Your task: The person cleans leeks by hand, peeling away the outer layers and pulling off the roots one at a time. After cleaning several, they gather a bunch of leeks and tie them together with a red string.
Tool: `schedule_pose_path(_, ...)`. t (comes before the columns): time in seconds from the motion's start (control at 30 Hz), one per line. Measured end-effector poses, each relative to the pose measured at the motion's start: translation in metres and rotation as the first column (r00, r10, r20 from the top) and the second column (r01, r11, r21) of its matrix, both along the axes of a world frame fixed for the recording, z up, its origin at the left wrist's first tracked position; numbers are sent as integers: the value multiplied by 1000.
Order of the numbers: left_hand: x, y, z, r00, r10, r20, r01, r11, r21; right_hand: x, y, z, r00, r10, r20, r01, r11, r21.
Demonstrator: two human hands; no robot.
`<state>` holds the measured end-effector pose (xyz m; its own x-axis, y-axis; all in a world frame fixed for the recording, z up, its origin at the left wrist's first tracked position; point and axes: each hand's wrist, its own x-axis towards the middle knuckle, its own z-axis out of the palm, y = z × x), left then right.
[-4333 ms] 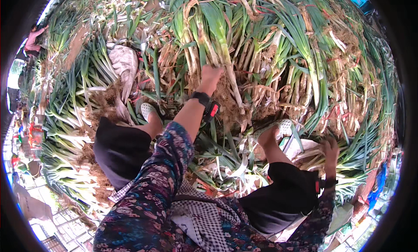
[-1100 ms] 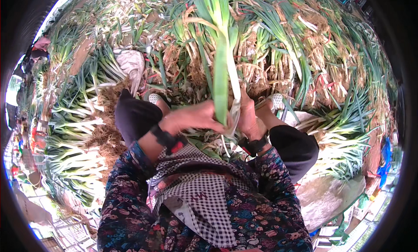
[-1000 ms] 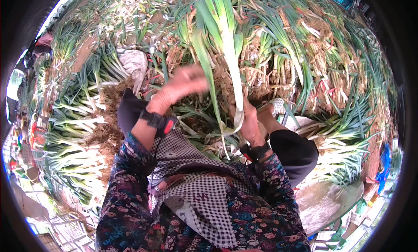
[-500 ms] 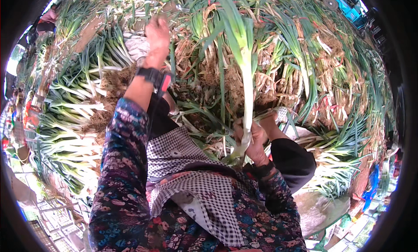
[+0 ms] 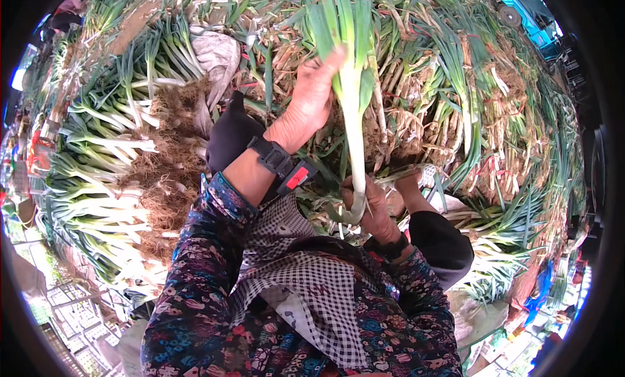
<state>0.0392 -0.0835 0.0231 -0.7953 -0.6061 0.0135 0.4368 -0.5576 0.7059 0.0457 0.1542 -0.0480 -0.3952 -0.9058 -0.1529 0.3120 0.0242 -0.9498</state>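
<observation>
Leek (image 5: 352, 126): your right hand (image 5: 375, 211) clamped round its lower stalk; your left hand (image 5: 309, 97) at its leaf base, grip indiscernible; rooted leeks (image 5: 124, 208) lie left of it

Dark letters (image 5: 319, 290) on the checked cloth (image 5: 343, 315)

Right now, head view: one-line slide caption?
Right hand gripping a leek low, left hand higher up, more leeks heaped around.
</observation>
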Motion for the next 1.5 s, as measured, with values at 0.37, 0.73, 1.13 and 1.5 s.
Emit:
schedule_pose_path(0.37, -3, -21, -23, 999, 17, 38, -18, 1000, 22, -66, -66, 46, 988, -3, -154, 13, 998, 66)
schedule_pose_path(0.73, -9, -4, -29, 967, -244, 75, 255, 942, -219, -61, -94, 36, 935, -228, -272, 237, 971, 0)
schedule_pose_path(1.13, -19, 6, -32, 961, -276, 1, 274, 953, -132, -81, -90, 21, 967, -194, -165, 220, 962, 162)
schedule_pose_path(1.5, -4, -23, -8, 942, -323, -92, 324, 946, -1, -40, -28, -120, 477, 628, -614, 229, 586, 777)
